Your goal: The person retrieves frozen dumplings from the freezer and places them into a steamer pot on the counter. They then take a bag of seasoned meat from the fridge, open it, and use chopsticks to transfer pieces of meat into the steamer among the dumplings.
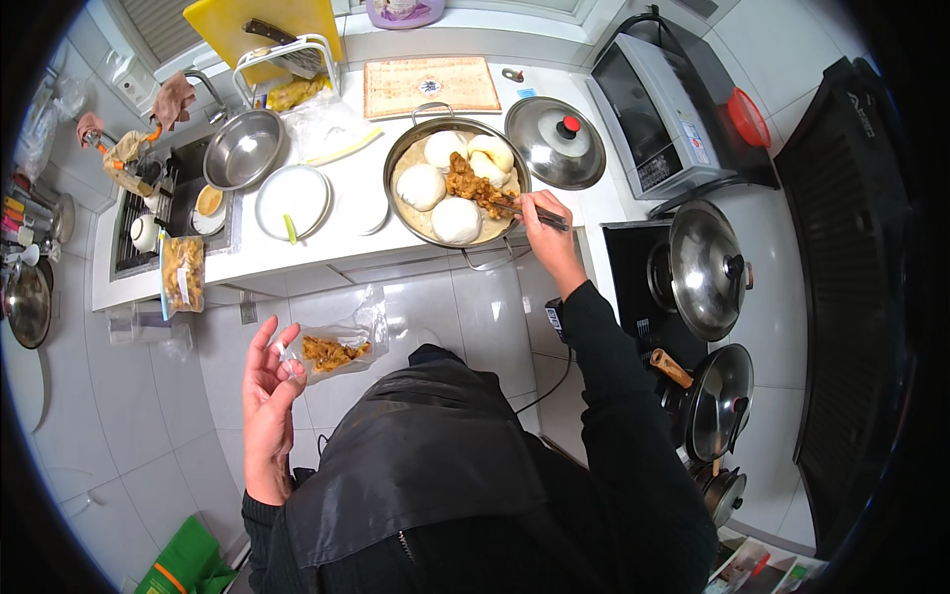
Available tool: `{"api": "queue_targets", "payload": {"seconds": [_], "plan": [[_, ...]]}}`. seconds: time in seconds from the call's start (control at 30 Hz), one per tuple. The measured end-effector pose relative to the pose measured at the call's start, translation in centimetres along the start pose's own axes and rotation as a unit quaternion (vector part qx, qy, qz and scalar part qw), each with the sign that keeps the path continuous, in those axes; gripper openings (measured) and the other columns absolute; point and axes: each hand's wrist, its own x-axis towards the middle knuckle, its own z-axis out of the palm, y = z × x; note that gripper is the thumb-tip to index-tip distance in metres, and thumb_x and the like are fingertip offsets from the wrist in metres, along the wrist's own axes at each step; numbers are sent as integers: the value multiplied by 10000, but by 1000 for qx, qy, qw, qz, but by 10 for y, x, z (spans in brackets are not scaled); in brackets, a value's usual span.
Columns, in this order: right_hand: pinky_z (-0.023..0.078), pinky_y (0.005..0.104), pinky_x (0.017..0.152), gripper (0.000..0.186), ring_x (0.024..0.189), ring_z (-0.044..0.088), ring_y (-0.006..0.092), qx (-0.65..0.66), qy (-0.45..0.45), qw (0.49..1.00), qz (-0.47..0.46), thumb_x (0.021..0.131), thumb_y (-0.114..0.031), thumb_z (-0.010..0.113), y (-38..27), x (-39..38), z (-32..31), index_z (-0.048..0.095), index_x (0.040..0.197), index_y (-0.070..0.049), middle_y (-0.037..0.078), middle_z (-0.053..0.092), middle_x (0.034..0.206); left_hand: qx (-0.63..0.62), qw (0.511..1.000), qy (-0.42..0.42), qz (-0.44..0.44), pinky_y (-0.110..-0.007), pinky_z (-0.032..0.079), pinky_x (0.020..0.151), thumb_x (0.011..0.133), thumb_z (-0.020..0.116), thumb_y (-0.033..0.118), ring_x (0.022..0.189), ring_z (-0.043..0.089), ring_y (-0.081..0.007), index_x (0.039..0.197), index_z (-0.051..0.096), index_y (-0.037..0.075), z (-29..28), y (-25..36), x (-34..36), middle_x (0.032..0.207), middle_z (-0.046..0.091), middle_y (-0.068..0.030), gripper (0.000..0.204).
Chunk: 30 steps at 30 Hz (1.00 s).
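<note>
My right hand (550,241) grips a pair of dark chopsticks (547,215) over a round steel pan (393,222). Their tips touch a heap of brown, crispy-looking food pieces (467,182). Around that heap, several white buns (422,186) lie on a pale liner in the pan. My left hand (269,396) pinches the edge of a clear plastic bag (372,315) above the floor, away from the counter. More brown pieces (331,352) sit inside the bag.
A steel lid (555,144) lies right of the pan, beside a toaster oven (648,119). White plates (293,201) and a steel bowl (244,148) stand left. A zip bag of food (183,272) hangs over the counter edge. A lidded pan (707,267) rests on the cooktop.
</note>
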Motion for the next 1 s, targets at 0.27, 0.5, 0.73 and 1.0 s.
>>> {"api": "queue_targets", "payload": {"seconds": [0.27,0.5,0.73,1.0], "plan": [[468,298,576,142,619,611,192,-45,-34,996,-73,919,-69,573,0,11,20,625,841,37,119,590,748,-10,1000,23,-6,-217,469,773,837,525,-6,801,531,-59,1447,360,68,4,-2,4,1363,487,-128,636],[464,329,590,195,640,612,214,-132,-141,977,-96,915,-137,587,6,31,7,631,848,41,126,606,764,-16,1000,22,-6,-223,467,784,837,520,-5,809,533,-62,1447,361,65,4,-5,9,1364,489,-130,634],[494,364,650,250,688,622,317,-76,-216,973,23,904,-245,584,12,47,6,645,887,-3,165,644,796,-20,999,25,-12,-216,466,786,838,518,-11,812,535,-60,1446,359,60,5,-5,13,1363,491,-131,633],[481,247,617,240,701,609,100,71,-232,967,79,967,-182,534,-47,54,-31,631,952,37,66,615,886,-37,999,24,-20,-225,466,803,832,533,-15,830,537,-62,1448,354,59,2,-7,11,1353,492,-139,646]]}}
